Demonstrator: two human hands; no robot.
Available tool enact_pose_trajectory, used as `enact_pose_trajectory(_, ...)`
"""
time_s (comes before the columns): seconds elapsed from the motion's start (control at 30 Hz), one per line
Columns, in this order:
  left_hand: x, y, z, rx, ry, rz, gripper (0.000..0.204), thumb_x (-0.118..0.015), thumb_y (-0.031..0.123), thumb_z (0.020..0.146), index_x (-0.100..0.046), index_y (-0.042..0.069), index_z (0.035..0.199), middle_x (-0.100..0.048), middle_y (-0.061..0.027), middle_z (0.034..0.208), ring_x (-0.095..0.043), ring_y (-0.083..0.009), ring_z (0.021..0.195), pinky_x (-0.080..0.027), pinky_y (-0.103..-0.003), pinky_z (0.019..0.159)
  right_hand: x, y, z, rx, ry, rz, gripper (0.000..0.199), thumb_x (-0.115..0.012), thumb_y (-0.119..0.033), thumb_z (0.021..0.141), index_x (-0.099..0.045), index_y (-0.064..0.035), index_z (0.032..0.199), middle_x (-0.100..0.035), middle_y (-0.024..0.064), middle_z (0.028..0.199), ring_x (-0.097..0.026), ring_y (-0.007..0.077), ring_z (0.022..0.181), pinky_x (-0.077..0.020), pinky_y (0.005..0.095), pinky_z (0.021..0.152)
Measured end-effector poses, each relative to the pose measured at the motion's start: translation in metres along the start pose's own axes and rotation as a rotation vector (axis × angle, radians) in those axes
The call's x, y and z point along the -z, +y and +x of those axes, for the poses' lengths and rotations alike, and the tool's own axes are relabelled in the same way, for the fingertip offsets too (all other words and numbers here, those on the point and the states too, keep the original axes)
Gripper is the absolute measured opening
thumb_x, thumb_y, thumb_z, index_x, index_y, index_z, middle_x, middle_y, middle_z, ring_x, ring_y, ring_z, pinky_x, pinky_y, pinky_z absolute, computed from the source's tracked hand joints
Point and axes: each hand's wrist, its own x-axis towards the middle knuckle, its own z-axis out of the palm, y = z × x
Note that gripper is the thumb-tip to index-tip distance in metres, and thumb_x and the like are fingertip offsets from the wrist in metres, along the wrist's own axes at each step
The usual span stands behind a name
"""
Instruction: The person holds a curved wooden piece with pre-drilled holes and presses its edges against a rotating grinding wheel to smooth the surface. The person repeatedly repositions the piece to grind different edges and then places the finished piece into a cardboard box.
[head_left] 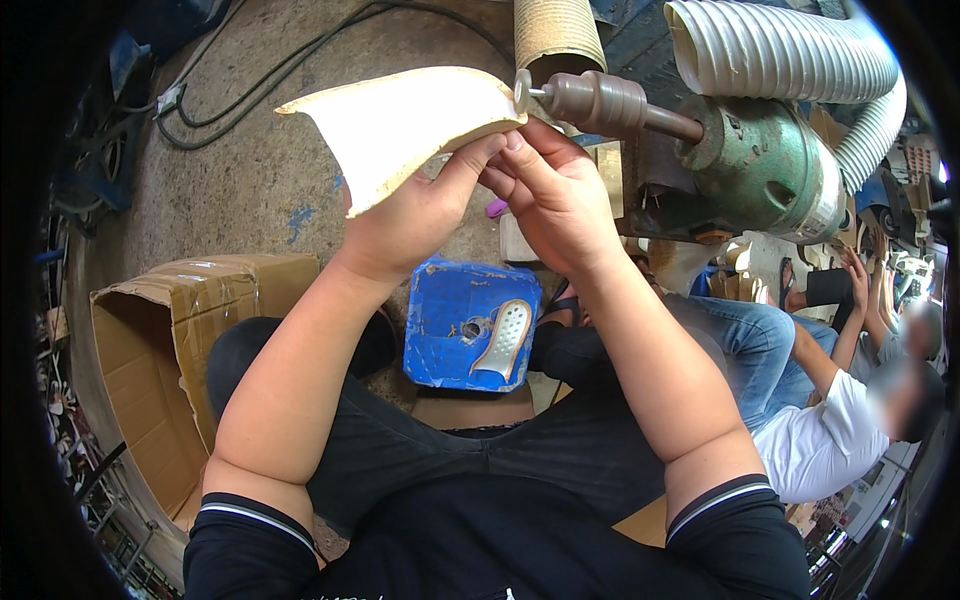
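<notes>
Both my hands hold a white curved plastic shell [410, 130] with a rough brownish edge, raised in front of me. My left hand [405, 220] grips its near edge from below, thumb on the rim. Close beside it, my right hand [562, 195] pinches the shell's right end between thumb and fingers. That end meets a small grinding disc [522, 92] on a thin shaft; whether they touch is hard to tell. The disc sits in a brown chuck [600, 103], driven by a green motor [770, 170].
Below my hands stands a blue stool [432, 345] bearing a small white perforated piece [507, 335]. An open cardboard box [240, 285] is at left. A beige duct [558, 30] and a silver hose [780, 50] surround the motor. Another person [815, 440] sits at right. Black cables [290, 60] cross the floor.
</notes>
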Motion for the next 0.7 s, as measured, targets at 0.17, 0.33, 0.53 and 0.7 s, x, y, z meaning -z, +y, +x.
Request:
enact_pose_trajectory(0.17, -0.002, -0.006, 0.002, -0.080, 0.032, 0.137, 0.019, -0.080, 0.014, 0.095, -0.082, 0.006, 0.112, -0.081, -0.0099, 0.103, -0.076, -0.0242, 0.095, -0.057, -0.036, 0.086, 0.001, 0.002, 0.001, -0.006, 0.010, 0.000, 0.041, -0.066, -0.022, 0.110, -0.060, -0.0017, 0.145, -0.068, 0.0088, 0.138, -0.066, 0.0198, 0.126, -0.0555, 0.0384, 0.109)
enact_pose_trajectory(0.33, 0.000, -0.014, 0.002, -0.163, 0.032, 0.246, 0.018, -0.081, 0.013, 0.092, -0.081, 0.008, 0.109, -0.079, -0.0090, 0.105, -0.071, -0.0280, 0.098, -0.054, -0.040, 0.086, 0.004, 0.004, 0.002, -0.025, 0.000, 0.001, 0.041, -0.065, -0.023, 0.110, -0.059, -0.0027, 0.146, -0.068, 0.0087, 0.137, -0.066, 0.0193, 0.124, -0.0549, 0.0378, 0.108)
enact_pose_trajectory(0.53, 0.007, -0.020, 0.006, -0.434, 0.021, 0.631, 0.033, -0.083, 0.018, 0.088, -0.077, 0.008, 0.120, -0.072, -0.0119, 0.123, -0.064, -0.0317, 0.117, -0.053, -0.043, 0.093, 0.005, 0.005, 0.003, -0.014, -0.020, 0.008, 0.040, -0.062, -0.025, 0.112, -0.060, -0.0045, 0.146, -0.069, 0.0079, 0.137, -0.066, 0.0198, 0.124, -0.0529, 0.0400, 0.108)
enact_pose_trajectory(0.7, 0.010, -0.025, 0.005, -0.454, -0.008, 0.509, 0.049, -0.086, 0.031, 0.087, -0.073, 0.008, 0.127, -0.067, -0.0140, 0.130, -0.061, -0.0339, 0.125, -0.051, -0.043, 0.104, 0.005, 0.007, 0.004, -0.009, -0.022, 0.032, 0.040, -0.062, -0.027, 0.112, -0.061, -0.0050, 0.145, -0.070, 0.0073, 0.135, -0.066, 0.0202, 0.125, -0.0520, 0.0414, 0.110)
